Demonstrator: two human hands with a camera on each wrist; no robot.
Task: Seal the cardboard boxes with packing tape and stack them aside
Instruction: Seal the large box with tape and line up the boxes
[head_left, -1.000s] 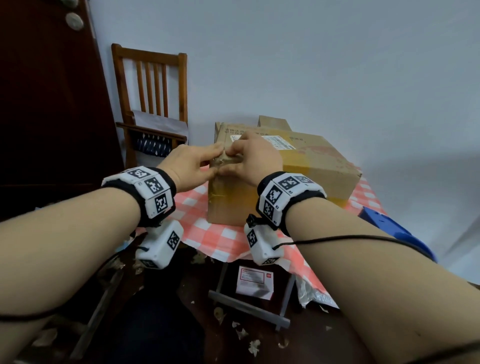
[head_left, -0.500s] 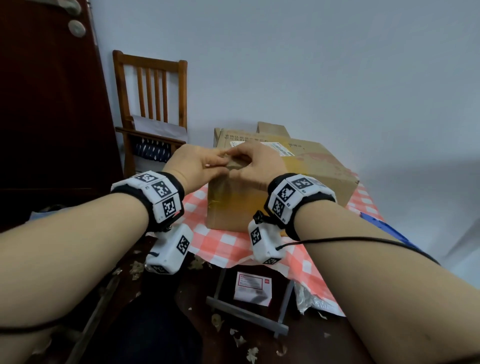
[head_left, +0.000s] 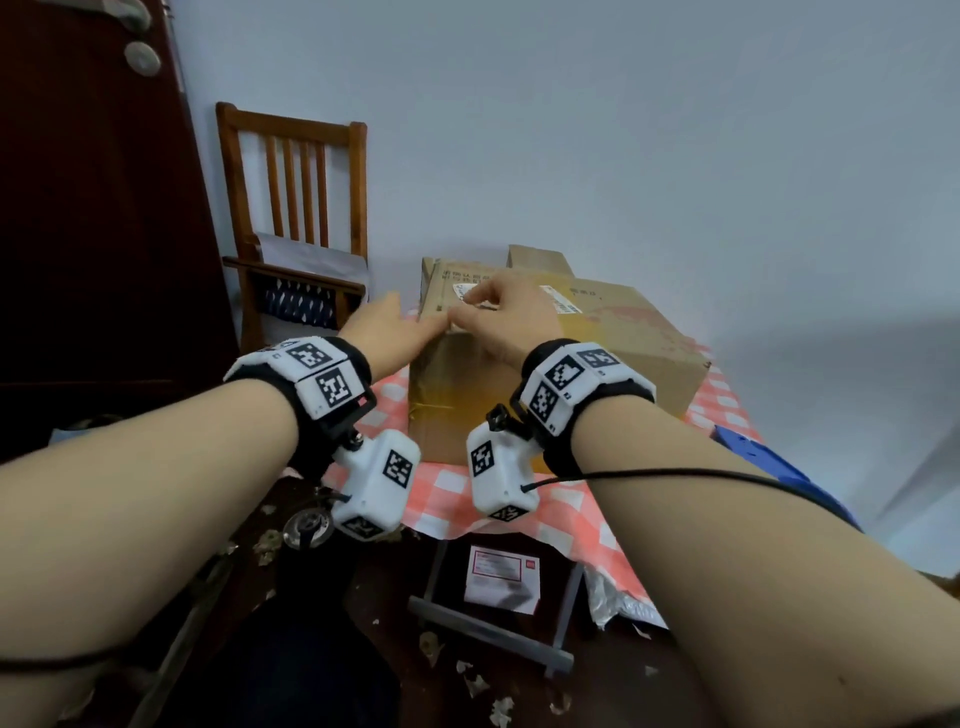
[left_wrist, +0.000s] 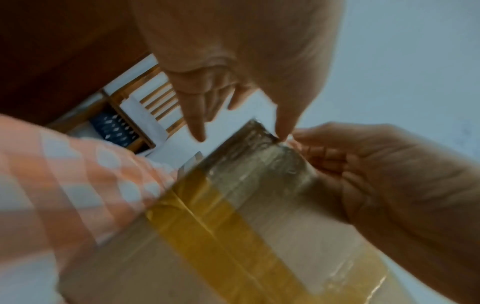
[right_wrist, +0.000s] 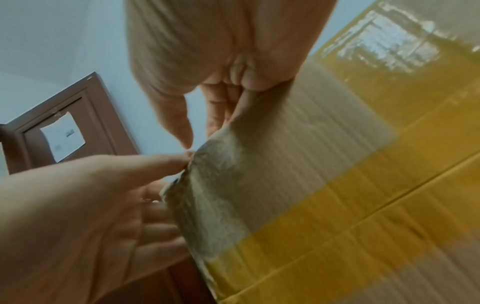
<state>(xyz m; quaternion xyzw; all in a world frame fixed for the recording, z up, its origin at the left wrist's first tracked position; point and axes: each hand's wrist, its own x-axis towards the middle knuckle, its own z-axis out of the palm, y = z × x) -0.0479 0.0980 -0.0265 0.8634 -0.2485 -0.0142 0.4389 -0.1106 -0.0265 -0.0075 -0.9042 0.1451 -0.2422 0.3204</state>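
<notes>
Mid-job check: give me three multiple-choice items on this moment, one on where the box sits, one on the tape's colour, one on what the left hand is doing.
1. Where does the cardboard box sit?
A. on the checked tablecloth
B. on the wooden chair
C. on the floor

2. What colour is the tape across the box's near side?
A. blue
B. yellow-brown
C. white

3. What is the left hand doing?
A. holding a tape roll
B. fingers straight, tips at the box's top corner
C. resting in a fist on the cloth

Answers: 1 A, the head view shows the box on the cloth; 2 B, both wrist views show the amber band; 3 B, the right wrist view shows an open palm.
</notes>
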